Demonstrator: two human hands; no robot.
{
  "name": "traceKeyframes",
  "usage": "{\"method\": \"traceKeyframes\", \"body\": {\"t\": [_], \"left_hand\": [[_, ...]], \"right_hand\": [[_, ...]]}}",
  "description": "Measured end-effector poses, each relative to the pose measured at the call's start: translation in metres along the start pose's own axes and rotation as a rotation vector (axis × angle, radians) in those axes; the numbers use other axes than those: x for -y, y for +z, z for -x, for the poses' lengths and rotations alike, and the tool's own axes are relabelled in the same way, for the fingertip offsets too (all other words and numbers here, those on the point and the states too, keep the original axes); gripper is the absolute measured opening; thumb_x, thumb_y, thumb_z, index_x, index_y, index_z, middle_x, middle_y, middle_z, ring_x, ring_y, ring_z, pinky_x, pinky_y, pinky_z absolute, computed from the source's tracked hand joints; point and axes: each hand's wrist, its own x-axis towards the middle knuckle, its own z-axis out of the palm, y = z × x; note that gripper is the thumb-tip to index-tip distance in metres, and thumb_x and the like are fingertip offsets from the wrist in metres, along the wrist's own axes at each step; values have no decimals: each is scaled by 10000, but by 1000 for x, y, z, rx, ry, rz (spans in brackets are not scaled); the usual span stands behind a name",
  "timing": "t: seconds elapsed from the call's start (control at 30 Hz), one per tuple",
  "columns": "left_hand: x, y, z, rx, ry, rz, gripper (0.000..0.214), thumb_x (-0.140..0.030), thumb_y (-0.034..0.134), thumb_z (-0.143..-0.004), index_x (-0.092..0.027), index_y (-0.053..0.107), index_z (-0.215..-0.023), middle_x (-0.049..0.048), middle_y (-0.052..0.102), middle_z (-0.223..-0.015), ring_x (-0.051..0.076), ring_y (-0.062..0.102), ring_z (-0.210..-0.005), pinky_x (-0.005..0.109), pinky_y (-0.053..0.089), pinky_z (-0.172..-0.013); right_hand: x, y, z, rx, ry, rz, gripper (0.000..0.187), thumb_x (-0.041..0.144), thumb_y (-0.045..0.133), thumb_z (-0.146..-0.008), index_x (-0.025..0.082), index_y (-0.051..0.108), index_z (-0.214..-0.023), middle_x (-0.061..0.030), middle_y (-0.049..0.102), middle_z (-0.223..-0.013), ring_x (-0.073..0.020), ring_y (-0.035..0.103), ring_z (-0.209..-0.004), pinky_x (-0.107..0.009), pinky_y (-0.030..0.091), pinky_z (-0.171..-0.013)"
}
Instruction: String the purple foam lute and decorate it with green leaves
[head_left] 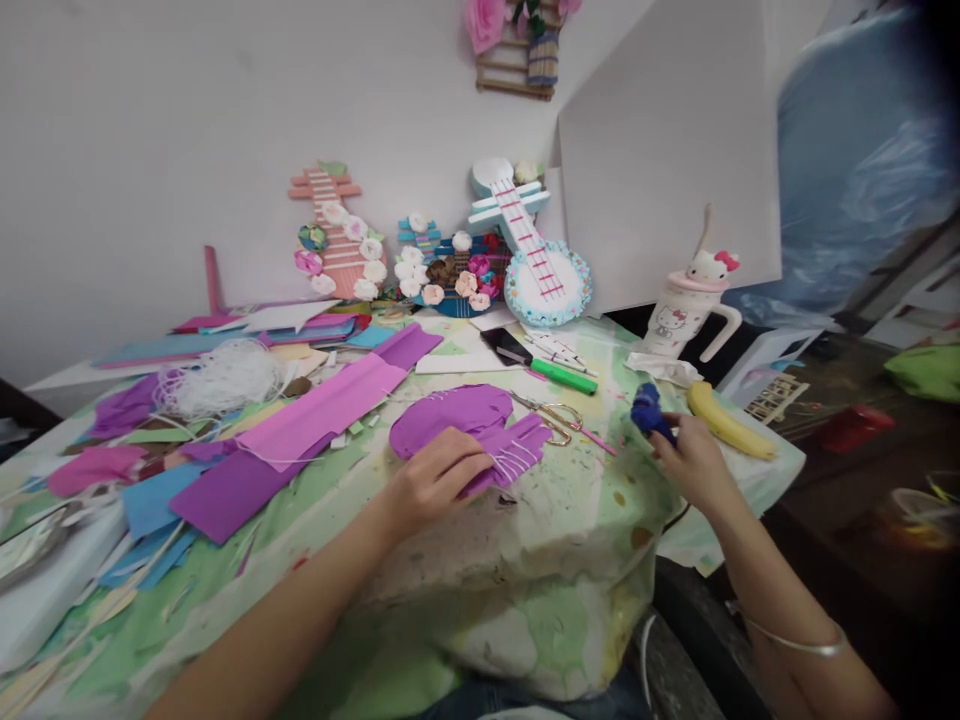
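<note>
A purple paper-covered craft guitar (450, 415) lies on the table in front of me, white strings running across its neck. My left hand (439, 475) is closed on the near edge of that neck, its fingertips curled over the paper. Over at the table's right side, my right hand (697, 460) grips a blue glue gun (646, 412), partly hidden by the fingers. Gold-handled scissors (562, 422) and a pink pencil (598, 442) rest just right of the guitar. Beside my right hand is a yellow banana (731, 420).
Purple and pink paper strips (322, 410), a tangle of white string (219, 380) and blue scraps cover the left side. Finished craft guitars, including a white-and-blue one (544, 270), lean at the back. A green marker (562, 376) and lidded cup (679, 315) stand farther right.
</note>
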Motion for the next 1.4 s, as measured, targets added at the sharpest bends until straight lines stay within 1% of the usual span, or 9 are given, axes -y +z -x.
{"method": "traceKeyframes", "body": {"t": [0.07,0.13,0.2,0.27,0.4,0.5,0.7,1.0,1.4], "left_hand": [[0,2,4,14,18,-19,181,-142,590,-827,-127,596,-1007,112,646,-882,194,623,-852,334,539,-737],[0,4,8,29,34,-34,192,-144,595,-826,-125,596,-1017,119,649,-893,201,623,-853,343,537,-730],[-1,5,12,33,52,-42,209,-131,606,-817,-120,596,-1025,125,650,-899,211,622,-862,351,536,-730],[-2,5,14,35,59,-43,220,-118,608,-812,-111,597,-1032,135,650,-915,221,622,-884,363,535,-750],[-3,5,14,50,51,-43,205,-146,580,-840,-113,596,-1042,145,655,-933,225,628,-897,377,532,-766],[-4,5,13,40,50,-52,198,-150,561,-852,-121,592,-1045,136,657,-912,219,631,-877,372,533,-753],[-5,7,11,27,75,-48,162,-139,567,-842,-114,591,-1000,133,651,-873,219,627,-853,366,529,-737],[-6,9,13,52,74,-28,143,-124,525,-860,-121,582,-992,123,650,-861,202,619,-835,358,522,-744],[-5,11,11,4,115,-31,133,-111,553,-839,-67,582,-961,149,654,-841,213,623,-814,370,542,-726]], "right_hand": [[11,-16,15,29,74,-365,318,359,531,-817,147,522,-1053,-35,585,-682,-179,570,-601,-300,446,-569],[27,-30,33,74,130,-675,328,413,632,-763,165,548,-960,3,543,-594,-143,501,-514,-265,400,-487],[47,-41,51,93,177,-850,318,411,709,-709,162,578,-857,5,524,-563,-122,455,-478,-250,360,-439],[67,-47,66,205,195,-938,297,427,694,-735,160,601,-825,5,518,-535,-108,437,-445,-235,334,-402],[98,-50,84,563,157,-890,345,486,641,-772,141,622,-770,13,497,-448,-95,427,-368,-211,313,-348],[107,-47,89,668,138,-851,337,477,614,-801,150,597,-723,22,494,-436,-91,437,-372,-193,331,-345],[107,-43,90,672,129,-731,378,476,601,-809,168,520,-606,34,465,-423,-76,413,-379,-178,317,-361],[113,-43,87,695,53,-597,371,496,563,-821,174,526,-641,43,432,-425,-81,399,-373,-190,297,-363],[117,-44,86,742,37,-519,365,476,516,-854,168,502,-659,46,423,-447,-74,392,-395,-184,307,-378]]}}
